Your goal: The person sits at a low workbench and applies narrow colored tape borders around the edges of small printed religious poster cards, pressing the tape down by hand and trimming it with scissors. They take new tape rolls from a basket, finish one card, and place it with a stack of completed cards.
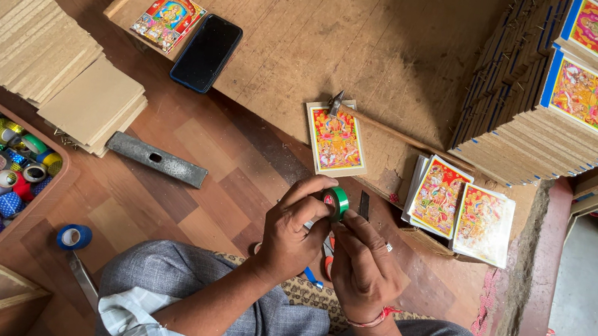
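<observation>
The green tape roll (336, 201) sits upright on its edge just above the person's lap, pinched at its left side by the left hand (293, 230). The right hand (363, 265) lies just below and right of it, fingers curled at the roll's rim, seemingly picking at the tape end. A picture card (335, 140) lies beyond on the board (317, 32).

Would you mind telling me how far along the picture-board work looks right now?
Done: stacks of blue-edged picture boards at the right. In hand: left hand and right hand work a green tape roll. Left: bare boards, loose prints, and one print by the hammer.
</observation>
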Available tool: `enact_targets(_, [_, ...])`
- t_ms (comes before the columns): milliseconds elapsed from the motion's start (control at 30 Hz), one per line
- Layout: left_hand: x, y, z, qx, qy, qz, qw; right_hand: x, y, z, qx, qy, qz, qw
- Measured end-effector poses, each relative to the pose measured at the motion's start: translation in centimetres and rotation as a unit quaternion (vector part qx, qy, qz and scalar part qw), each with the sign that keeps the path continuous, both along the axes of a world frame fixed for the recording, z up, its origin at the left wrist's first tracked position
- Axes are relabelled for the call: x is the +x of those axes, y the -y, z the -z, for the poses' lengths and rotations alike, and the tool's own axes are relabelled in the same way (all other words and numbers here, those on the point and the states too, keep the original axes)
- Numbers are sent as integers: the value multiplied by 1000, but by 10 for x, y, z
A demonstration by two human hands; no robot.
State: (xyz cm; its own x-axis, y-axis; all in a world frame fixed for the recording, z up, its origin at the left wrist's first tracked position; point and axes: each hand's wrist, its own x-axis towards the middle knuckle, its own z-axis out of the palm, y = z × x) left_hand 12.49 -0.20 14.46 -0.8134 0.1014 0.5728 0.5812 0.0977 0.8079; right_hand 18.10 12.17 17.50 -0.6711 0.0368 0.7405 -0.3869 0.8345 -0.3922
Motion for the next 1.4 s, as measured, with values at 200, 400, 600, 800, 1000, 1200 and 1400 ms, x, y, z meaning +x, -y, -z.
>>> enact_targets(200, [0,0,1,7,3,6,1000,0,0,3,-30,3,-5,1000])
enact_targets(400, [-3,-2,5,66,87,103,989,-4,-3,-4,-88,58,-3,994])
enact_targets(600, [-1,0,7,0,28,87,996,-15,-20,6,-287,190,-77,936])
enact_targets(800, [0,1,4,-13,65,96,993,-12,-29,18,-459,264,-44,847])
enact_targets(1000, [-5,2,7,36,82,119,989,-14,-35,18,-488,263,-51,831])
enact_targets(1200, [-12,4,12,109,148,165,969,-13,-35,17,-529,288,-62,796])
enact_targets(1400, [-19,13,15,178,246,271,913,-4,-33,-3,-202,129,-116,964])
